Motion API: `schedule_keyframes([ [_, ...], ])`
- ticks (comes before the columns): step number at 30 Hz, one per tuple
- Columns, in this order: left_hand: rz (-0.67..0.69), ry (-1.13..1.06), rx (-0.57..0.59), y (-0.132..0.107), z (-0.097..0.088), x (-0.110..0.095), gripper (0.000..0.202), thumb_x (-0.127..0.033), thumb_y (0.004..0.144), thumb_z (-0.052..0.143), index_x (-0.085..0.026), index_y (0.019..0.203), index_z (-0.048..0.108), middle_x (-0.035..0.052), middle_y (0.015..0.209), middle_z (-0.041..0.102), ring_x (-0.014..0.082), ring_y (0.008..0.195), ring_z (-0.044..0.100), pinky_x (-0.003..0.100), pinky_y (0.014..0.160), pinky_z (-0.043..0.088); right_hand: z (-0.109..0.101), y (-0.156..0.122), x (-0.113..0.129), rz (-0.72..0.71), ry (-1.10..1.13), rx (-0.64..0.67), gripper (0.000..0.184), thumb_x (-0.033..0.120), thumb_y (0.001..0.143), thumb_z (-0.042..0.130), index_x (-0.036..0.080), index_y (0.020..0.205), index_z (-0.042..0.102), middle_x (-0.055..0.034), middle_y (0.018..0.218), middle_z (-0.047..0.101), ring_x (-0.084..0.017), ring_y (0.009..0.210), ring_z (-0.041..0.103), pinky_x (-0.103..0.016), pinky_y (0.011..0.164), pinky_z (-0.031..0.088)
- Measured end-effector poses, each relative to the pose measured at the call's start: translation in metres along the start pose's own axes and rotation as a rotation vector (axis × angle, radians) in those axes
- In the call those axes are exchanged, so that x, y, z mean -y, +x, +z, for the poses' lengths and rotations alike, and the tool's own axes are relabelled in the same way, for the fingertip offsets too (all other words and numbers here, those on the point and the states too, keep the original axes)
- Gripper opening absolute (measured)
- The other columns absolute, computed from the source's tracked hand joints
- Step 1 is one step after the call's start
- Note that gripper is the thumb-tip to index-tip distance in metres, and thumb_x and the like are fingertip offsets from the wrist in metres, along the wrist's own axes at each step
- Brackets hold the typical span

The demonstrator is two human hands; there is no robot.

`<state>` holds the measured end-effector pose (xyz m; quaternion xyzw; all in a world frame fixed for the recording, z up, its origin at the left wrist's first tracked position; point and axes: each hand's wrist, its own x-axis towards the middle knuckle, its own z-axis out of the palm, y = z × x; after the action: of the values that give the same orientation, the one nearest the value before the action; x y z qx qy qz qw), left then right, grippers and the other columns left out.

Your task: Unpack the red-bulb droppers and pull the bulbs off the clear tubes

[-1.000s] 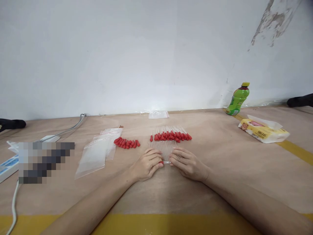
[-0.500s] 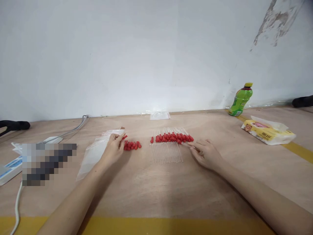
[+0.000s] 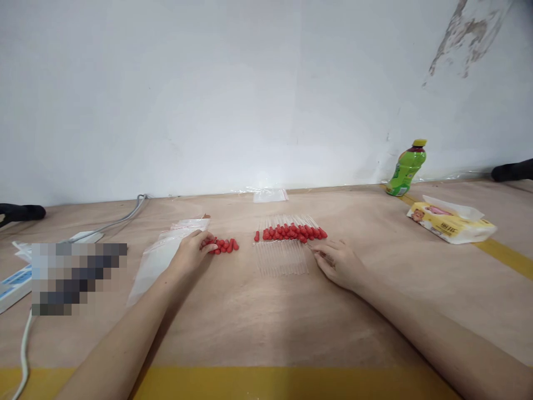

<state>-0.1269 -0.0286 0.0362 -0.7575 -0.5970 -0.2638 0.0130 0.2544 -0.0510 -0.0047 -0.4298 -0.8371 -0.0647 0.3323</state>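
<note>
On the left, my left hand (image 3: 194, 251) is at the near edge of a small pile of red rubber bulbs (image 3: 229, 245), thumb and fingers closed on a bulb there, mostly hidden. In the middle lies a row of thin glass droppers (image 3: 283, 260), their red bulb ends (image 3: 287, 232) crowded side by side. At the right end of this row is my right hand (image 3: 339, 262), its thumb and fingertips pinched on the thin tube of a dropper whose red end touches the row.
Clear plastic bags (image 3: 160, 255) lie under and beside my left forearm. A small bag (image 3: 270, 195) rests by the wall. To the right are a green bottle (image 3: 406, 171) and a tissue pack (image 3: 452, 222). A power strip (image 3: 15, 283) and cables lie far left.
My left hand has moved down to the pile, with the red bulb it held raised now among the others. My right hand has stayed by the dropper row; the view has shifted slightly.
</note>
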Motion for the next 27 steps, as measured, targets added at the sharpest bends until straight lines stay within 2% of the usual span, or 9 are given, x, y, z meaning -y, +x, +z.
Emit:
schedule_keyframes([
  [5, 0.043, 0.023, 0.013, 0.000, -0.003, 0.001, 0.026, -0.042, 0.073, 0.057, -0.020, 0.085, 0.060, 0.0037, 0.084, 0.056, 0.0175, 0.072, 0.055, 0.030, 0.067, 0.045, 0.000, -0.001, 0.002, -0.071, -0.025, 0.004, 0.019, 0.021, 0.081, 0.047, 0.019, 0.091, 0.063, -0.0046, 0.079, 0.066, -0.017, 0.074, 0.057, -0.031, 0.070, 0.036],
  [10, 0.132, 0.086, -0.180, -0.004, -0.005, -0.014, 0.025, -0.039, 0.078, 0.053, -0.018, 0.090, 0.060, 0.0059, 0.092, 0.055, 0.0201, 0.087, 0.053, 0.033, 0.079, 0.044, 0.007, -0.001, -0.003, -0.155, -0.080, -0.071, 0.022, 0.014, 0.081, 0.046, 0.016, 0.095, 0.063, -0.0061, 0.080, 0.066, -0.017, 0.075, 0.056, -0.031, 0.070, 0.039],
  [13, 0.191, 0.060, -0.194, -0.006, -0.001, -0.035, 0.020, -0.034, 0.082, 0.048, -0.019, 0.085, 0.061, 0.0047, 0.088, 0.056, 0.0185, 0.086, 0.053, 0.032, 0.079, 0.043, 0.013, -0.001, -0.005, -0.198, -0.108, -0.116, 0.021, 0.013, 0.082, 0.045, 0.013, 0.093, 0.063, -0.0075, 0.076, 0.065, -0.018, 0.073, 0.056, -0.031, 0.068, 0.042],
  [18, 0.366, -0.028, -0.009, 0.001, 0.020, -0.076, 0.017, -0.027, 0.085, 0.046, -0.018, 0.082, 0.060, 0.0036, 0.087, 0.055, 0.0156, 0.081, 0.053, 0.028, 0.073, 0.043, 0.017, 0.002, -0.004, -0.237, -0.103, -0.140, 0.020, 0.015, 0.084, 0.042, 0.014, 0.085, 0.062, -0.0074, 0.073, 0.063, -0.018, 0.070, 0.054, -0.030, 0.066, 0.044],
  [21, 0.436, -0.065, 0.041, 0.015, 0.037, -0.099, 0.013, -0.026, 0.083, 0.048, -0.018, 0.086, 0.059, 0.0041, 0.087, 0.055, 0.0164, 0.082, 0.052, 0.029, 0.074, 0.043, 0.019, 0.005, -0.002, -0.246, -0.094, -0.137, 0.021, 0.016, 0.085, 0.040, 0.015, 0.081, 0.061, -0.0068, 0.071, 0.062, -0.017, 0.068, 0.053, -0.029, 0.065, 0.043],
  [27, 0.359, -0.107, -0.004, 0.051, 0.067, -0.138, 0.015, -0.030, 0.080, 0.053, -0.017, 0.083, 0.060, 0.0044, 0.080, 0.057, 0.0180, 0.081, 0.052, 0.030, 0.076, 0.042, 0.022, 0.010, 0.000, -0.214, -0.067, -0.116, 0.021, 0.017, 0.085, 0.041, 0.015, 0.077, 0.060, -0.0064, 0.068, 0.060, -0.017, 0.066, 0.051, -0.028, 0.064, 0.041],
])
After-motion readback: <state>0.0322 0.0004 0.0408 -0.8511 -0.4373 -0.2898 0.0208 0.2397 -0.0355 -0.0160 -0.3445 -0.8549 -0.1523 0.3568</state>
